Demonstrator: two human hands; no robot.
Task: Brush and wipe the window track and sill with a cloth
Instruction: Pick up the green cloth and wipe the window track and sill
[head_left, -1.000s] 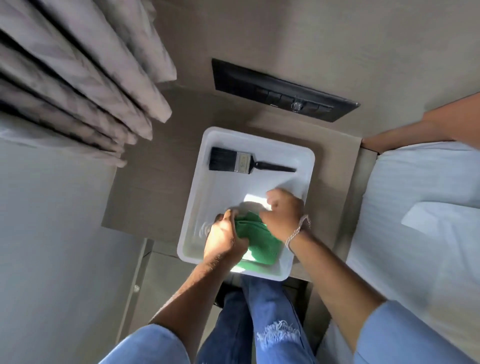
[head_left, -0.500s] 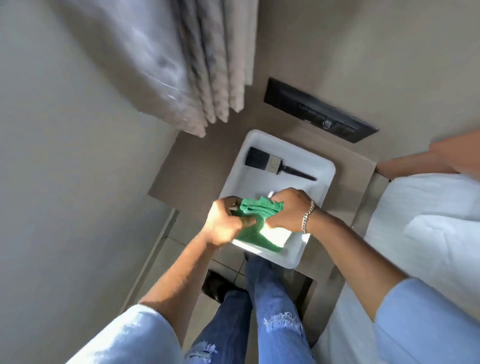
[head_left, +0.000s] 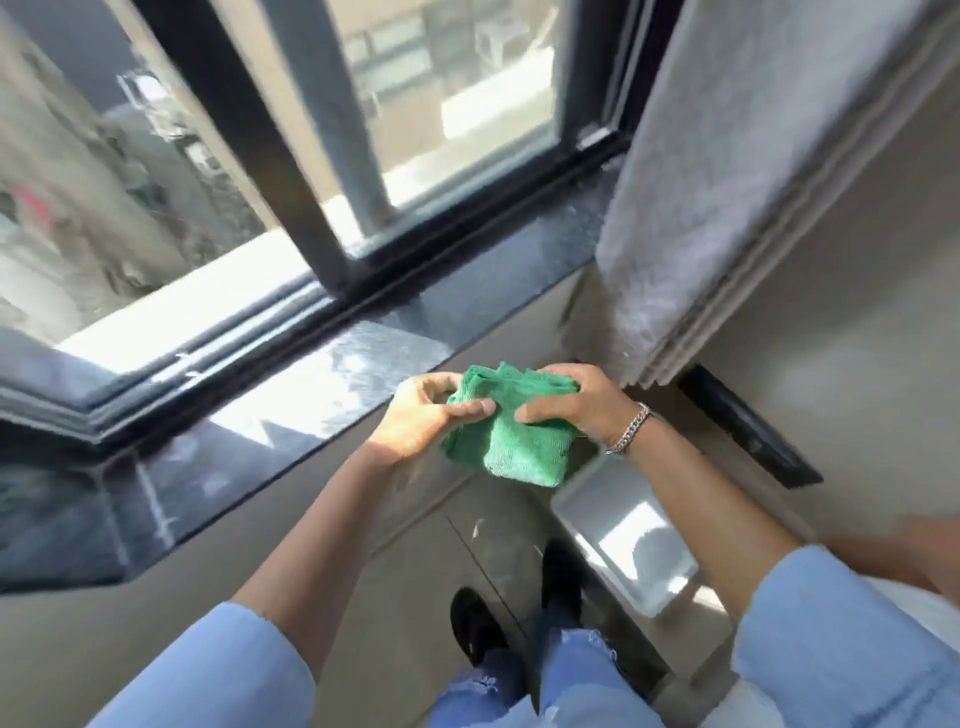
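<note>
Below my right forearm sits the white tray (head_left: 613, 512), partly hidden. My left hand (head_left: 415, 421) and right hand (head_left: 576, 402) both pinch the folded green cloth (head_left: 511, 447) in the air, just short of the dark sill's (head_left: 332, 379) near edge. Beyond runs the window track (head_left: 322, 306), somewhat blurred.

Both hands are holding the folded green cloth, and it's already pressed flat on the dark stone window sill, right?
Not quite. The head view shows the left hand and right hand holding the folded green cloth, but it is in the air in front of the dark stone window sill, not pressed flat on it.
</note>
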